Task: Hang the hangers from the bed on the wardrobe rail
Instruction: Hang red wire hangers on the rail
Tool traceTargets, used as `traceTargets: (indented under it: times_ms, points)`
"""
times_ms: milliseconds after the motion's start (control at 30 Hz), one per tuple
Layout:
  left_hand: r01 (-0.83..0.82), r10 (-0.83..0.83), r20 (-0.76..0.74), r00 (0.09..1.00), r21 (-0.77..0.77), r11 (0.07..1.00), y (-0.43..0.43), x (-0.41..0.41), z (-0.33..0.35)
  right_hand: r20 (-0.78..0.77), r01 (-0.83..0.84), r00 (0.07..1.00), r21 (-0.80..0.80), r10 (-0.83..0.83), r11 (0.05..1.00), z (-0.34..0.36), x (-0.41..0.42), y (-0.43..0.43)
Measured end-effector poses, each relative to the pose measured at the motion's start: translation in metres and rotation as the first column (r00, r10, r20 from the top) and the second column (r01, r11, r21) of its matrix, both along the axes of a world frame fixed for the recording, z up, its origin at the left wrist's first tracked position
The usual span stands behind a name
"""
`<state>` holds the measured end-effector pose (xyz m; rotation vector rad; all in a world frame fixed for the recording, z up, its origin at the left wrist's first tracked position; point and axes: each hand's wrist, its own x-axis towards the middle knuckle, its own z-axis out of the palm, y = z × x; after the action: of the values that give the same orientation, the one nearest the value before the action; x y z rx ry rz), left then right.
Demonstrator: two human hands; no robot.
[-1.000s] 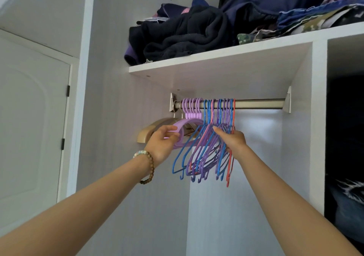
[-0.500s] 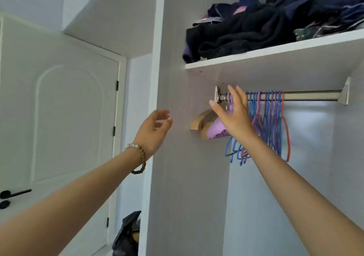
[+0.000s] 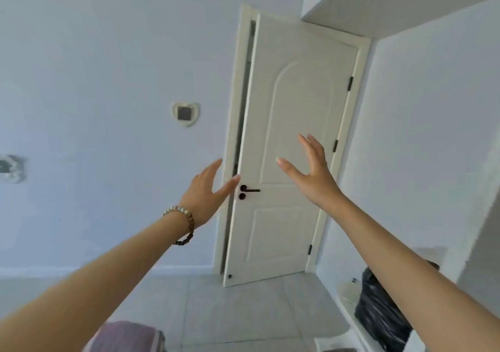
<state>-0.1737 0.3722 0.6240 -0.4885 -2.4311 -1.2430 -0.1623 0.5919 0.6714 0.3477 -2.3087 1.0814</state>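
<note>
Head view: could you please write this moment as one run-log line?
left hand: open, empty | right hand: open, empty | facing: door | hangers, rail: out of view

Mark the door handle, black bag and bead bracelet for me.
door handle [image 3: 251,190], head view, on the dark lever.
black bag [image 3: 378,316], head view, on its crinkled side.
bead bracelet [image 3: 177,209], head view, on the pale beads.
</note>
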Motion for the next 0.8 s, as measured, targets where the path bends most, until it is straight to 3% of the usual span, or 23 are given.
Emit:
traceTargets:
  times_ms: [200,400,633,800]
  points:
    - [-0.322,0.338,0.224,0.914,-0.102,0.941,-0.176,0.017,-0.111,0.246,-0.235,0.942,-0.011,0.23,0.972,-0.105,-0.055,-0.158]
    - [-0.55,0.593,0.45,0.667,-0.239,0.8,-0.293,0.057,-0.231,0.498,-0.438,0.785,0.021,0.37,0.899,-0.235,-0.08,-0.284]
    - [-0.708,0.66,0.667,0.347,-0.275,0.65,-0.35,0.095,-0.38,0.73,-0.613,0.553,0.03,0.401,0.789,-0.405,-0.086,-0.377]
    - [-0.791,0.581,0.797,0.164,-0.246,0.56,-0.346,0.104,-0.49,0.84,-0.658,0.378,-0.051,0.389,0.751,-0.523,-0.08,-0.408]
